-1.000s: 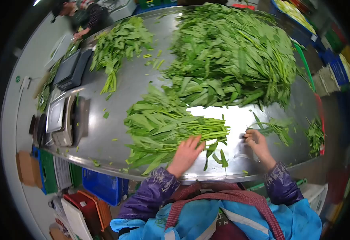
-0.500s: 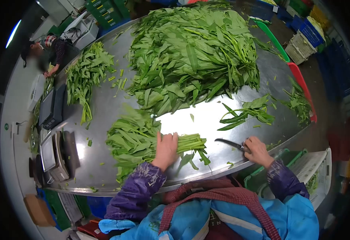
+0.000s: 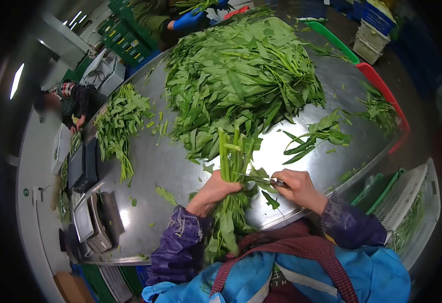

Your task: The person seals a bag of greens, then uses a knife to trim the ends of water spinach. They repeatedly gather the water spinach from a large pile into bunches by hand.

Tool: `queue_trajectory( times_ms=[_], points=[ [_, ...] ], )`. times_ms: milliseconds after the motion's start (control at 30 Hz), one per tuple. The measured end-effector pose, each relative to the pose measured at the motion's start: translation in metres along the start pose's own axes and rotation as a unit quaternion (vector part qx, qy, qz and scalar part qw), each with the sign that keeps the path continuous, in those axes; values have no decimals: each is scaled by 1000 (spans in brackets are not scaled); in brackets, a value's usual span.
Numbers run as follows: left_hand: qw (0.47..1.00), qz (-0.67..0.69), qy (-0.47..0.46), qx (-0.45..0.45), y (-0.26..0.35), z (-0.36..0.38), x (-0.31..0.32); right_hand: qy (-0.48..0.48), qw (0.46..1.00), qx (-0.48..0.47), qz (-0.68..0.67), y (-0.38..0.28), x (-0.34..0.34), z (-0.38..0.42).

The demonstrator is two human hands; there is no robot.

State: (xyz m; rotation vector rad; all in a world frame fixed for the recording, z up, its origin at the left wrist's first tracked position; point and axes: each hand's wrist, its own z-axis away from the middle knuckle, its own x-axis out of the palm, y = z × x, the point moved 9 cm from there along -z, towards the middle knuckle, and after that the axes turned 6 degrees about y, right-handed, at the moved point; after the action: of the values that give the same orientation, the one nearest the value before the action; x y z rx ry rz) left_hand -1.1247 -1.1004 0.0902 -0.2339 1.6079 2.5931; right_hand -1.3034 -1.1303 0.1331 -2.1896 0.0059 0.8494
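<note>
My left hand [image 3: 215, 189] is wrapped around a bunch of water spinach [image 3: 228, 222]. The bunch stands with its stem ends [image 3: 235, 154] pointing away from me and its leaves hanging towards my body. In my right hand [image 3: 297, 189] is a small knife [image 3: 262, 179], its dark blade pointing left. The blade lies against or just beside the stems, above my left thumb; exact contact cannot be told. Past the stems rises a large heap of water spinach [image 3: 236, 76]. A few loose sprigs [image 3: 318, 137] lie right of the bunch.
The metal table [image 3: 153, 166] carries another bunch [image 3: 121, 129] on the left, beside two scales [image 3: 84, 164] [image 3: 96, 224]. Red and green crate rims [image 3: 386, 103] line the right edge. A white basket [image 3: 415, 217] stands near my right. One co-worker's blue glove [image 3: 189, 20] shows at the far side; another person [image 3: 74, 103] is left.
My left hand has turned the bunch from lying sideways to stems pointing away. My right hand has brought the knife left to the stems. A co-worker's gloved hands have appeared at the far side.
</note>
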Motion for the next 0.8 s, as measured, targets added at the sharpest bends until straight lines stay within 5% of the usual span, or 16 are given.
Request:
queue_trajectory(
  times_ms=[233,300,367,433,533,633,700,733,800],
  points=[
    [995,76,-35,52,22,16,28,-21,989,-59,134,-7,18,-23],
    [1000,-3,-10,-11,12,21,28,-49,985,15,168,40,23,3],
    [991,-107,-2,76,21,20,15,-66,975,95,190,108,16,53],
    [958,-203,134,154,41,25,-15,-101,963,173,179,115,-10,70],
    [934,-276,165,153,62,30,-20,-156,937,268,161,105,-12,53],
    [937,-259,161,169,68,23,-30,-102,968,163,160,74,-3,37],
    [961,-160,165,151,76,19,-39,-133,977,153,62,46,15,24],
    [984,-72,147,75,70,15,-41,-173,955,221,-98,23,23,11],
    [989,25,133,67,74,3,-41,-175,927,203,-262,-6,48,-4]
  ],
)
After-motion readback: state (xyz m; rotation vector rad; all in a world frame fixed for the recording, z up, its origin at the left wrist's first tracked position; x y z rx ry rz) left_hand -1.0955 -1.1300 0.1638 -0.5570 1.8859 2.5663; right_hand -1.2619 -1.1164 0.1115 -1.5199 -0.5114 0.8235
